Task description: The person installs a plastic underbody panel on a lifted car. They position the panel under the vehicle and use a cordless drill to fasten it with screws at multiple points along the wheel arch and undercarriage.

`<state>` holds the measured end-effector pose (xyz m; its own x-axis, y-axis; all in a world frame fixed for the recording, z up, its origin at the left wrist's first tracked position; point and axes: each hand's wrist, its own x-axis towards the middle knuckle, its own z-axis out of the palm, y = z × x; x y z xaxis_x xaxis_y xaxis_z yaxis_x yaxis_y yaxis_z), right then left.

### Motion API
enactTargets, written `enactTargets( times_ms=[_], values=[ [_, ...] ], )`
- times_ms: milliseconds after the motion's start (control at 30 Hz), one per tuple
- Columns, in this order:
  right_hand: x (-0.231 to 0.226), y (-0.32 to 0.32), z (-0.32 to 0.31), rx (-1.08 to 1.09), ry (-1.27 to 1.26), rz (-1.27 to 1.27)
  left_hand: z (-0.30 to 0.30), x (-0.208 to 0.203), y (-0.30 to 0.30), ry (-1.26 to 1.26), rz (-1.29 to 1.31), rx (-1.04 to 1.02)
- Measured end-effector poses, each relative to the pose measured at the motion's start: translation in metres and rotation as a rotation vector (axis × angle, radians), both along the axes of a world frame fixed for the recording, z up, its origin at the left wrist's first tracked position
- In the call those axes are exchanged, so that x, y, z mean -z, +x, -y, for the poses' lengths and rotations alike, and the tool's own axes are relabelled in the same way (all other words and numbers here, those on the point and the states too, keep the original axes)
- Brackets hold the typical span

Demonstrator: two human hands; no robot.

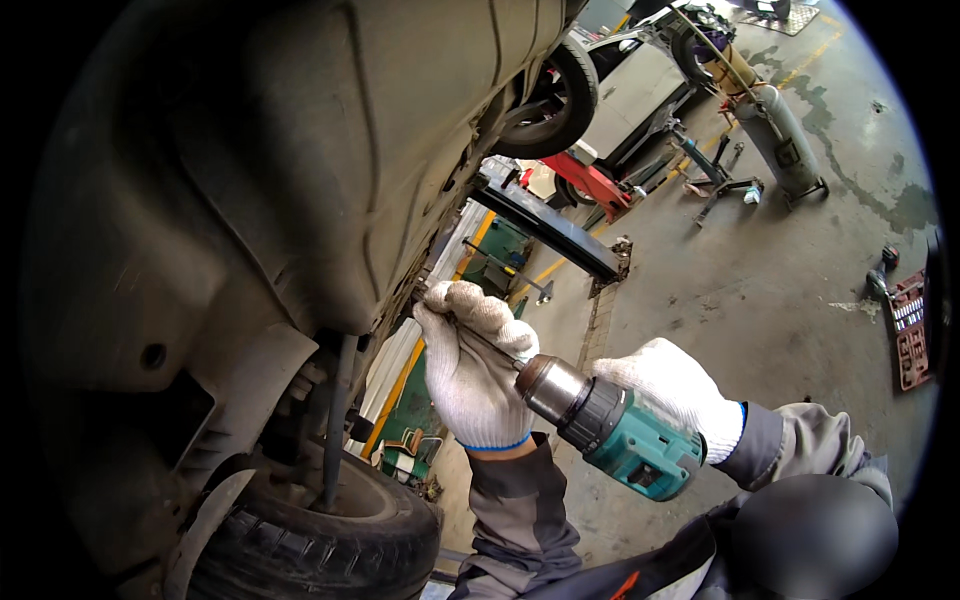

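Observation:
My right hand (680,390), in a white knit glove, grips a teal cordless drill (645,455) with a metal chuck (553,388). The chuck points up and left toward my left hand (468,375), gloved the same way. My left fingers are curled, thumb and fingertips together, beside the lower edge of a raised car's underbody (300,200). What they pinch, if anything, is hidden. The drill's tip meets the left palm side, and I cannot make out what is fitted there.
A car wheel (320,530) hangs at lower left, another tire (555,105) farther off. A dark lift arm (550,230), grey cylinder (785,145), blue stand (710,170) and red jack (590,185) stand beyond. On the floor at right lie a red socket case (910,330) and another power tool (882,270).

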<state>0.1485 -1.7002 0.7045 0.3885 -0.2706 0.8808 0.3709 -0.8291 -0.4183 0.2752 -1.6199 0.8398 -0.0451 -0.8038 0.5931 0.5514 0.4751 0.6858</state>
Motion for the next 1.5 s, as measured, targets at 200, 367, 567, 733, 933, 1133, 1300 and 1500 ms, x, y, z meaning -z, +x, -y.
enactTargets(
  times_ms=[200,367,567,733,933,1133,1300,1500],
  values=[
    [-0.002,0.011,0.020,0.002,-0.124,0.107,0.000,-0.001,-0.002,0.023,0.000,0.010],
    [-0.010,0.010,0.028,0.110,-0.220,0.299,0.005,-0.003,-0.001,-0.009,0.052,-0.167],
    [-0.015,0.018,0.025,0.452,-0.431,0.395,-0.002,-0.010,-0.013,-0.058,0.059,-0.466],
    [-0.053,0.033,0.018,0.214,-0.335,0.492,-0.007,-0.047,-0.029,-0.211,0.059,-0.452],
    [-0.108,0.059,0.017,0.030,-0.299,0.574,-0.008,-0.098,-0.024,-0.342,0.167,-0.597],
    [-0.113,0.066,0.020,0.021,-0.311,0.605,-0.009,-0.104,-0.011,-0.353,0.226,-0.613],
    [-0.116,0.063,0.021,0.141,-0.353,0.581,-0.008,-0.102,-0.011,-0.352,0.280,-0.688],
    [-0.120,0.069,0.024,0.230,-0.382,0.573,-0.005,-0.095,-0.005,-0.366,0.286,-0.675]
  ],
)
